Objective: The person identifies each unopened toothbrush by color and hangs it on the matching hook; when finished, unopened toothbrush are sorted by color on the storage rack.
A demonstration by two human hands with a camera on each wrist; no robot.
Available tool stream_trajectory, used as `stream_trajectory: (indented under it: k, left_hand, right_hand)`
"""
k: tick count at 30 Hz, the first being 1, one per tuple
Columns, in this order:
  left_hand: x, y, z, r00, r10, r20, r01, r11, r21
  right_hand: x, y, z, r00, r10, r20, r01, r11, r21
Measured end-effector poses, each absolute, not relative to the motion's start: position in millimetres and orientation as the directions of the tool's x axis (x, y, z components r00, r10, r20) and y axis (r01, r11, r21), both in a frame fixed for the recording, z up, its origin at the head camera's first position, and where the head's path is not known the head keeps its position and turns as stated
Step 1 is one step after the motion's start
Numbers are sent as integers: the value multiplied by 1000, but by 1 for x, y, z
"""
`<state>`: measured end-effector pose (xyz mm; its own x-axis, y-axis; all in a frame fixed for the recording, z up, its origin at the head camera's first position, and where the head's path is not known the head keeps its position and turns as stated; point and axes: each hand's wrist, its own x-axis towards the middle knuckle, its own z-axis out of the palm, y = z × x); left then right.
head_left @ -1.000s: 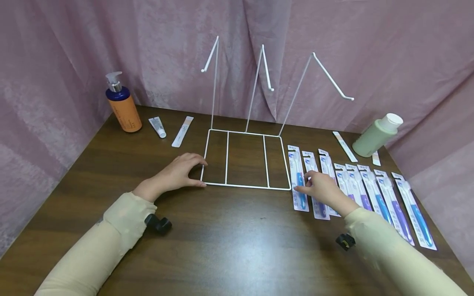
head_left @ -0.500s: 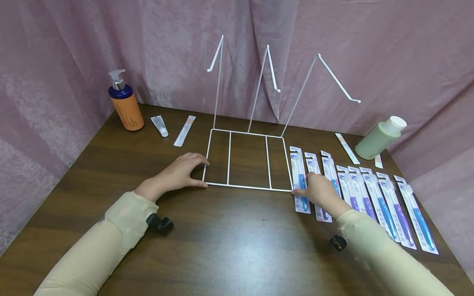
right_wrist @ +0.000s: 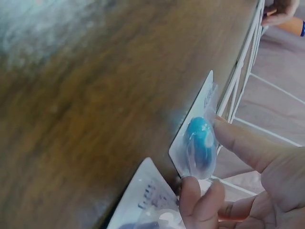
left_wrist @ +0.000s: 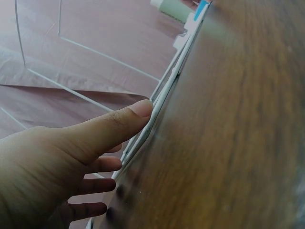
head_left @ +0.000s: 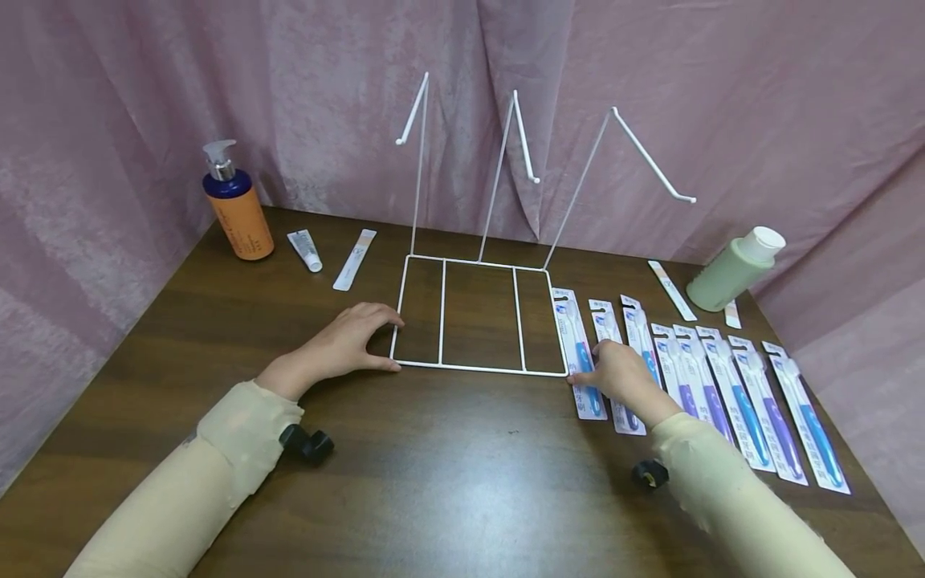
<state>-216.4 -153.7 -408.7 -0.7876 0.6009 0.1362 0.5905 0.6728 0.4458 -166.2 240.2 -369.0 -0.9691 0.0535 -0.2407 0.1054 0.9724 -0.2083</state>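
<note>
A white wire rack (head_left: 442,315) with three tall hooked arms stands on the brown table (head_left: 462,474). My left hand (head_left: 345,343) grips its front left corner, thumb (left_wrist: 125,123) against the front wire (left_wrist: 159,101) and fingers on the side wire. Just right of the rack lies a row of carded toothbrush packs. My right hand (head_left: 616,373) pinches the lower part of the leftmost pack (head_left: 571,329), which holds a blue brush (right_wrist: 199,149). My thumb (right_wrist: 243,149) is on its rack side and my fingertips (right_wrist: 200,194) are on the other side. A second pack (right_wrist: 148,202) lies beside it.
An orange pump bottle (head_left: 235,207), a small tube (head_left: 306,249) and a slim sachet (head_left: 355,258) stand at the back left. At the back right, a pale green bottle (head_left: 733,269) leans beside two more sachets (head_left: 672,290). Pink curtain closes in the table on three sides.
My right hand has slid left off the second pack and taken hold of the leftmost pack near the rack's front right corner. That pack's top has swung slightly toward the rack. My left hand stays put.
</note>
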Motion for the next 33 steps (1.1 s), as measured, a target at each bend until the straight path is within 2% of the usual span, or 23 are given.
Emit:
stream_trajectory:
  k: [26, 33]
  left_hand:
    - [-214, -153, -409, -782, 605, 150, 602, 670, 434]
    - [-213, -153, -408, -774, 612, 158, 613, 665, 427]
  right_hand:
    - [-171, 242, -366, -939, 102, -329, 179, 960, -215]
    - [-169, 240, -366, -951, 99, -292, 157, 970, -183]
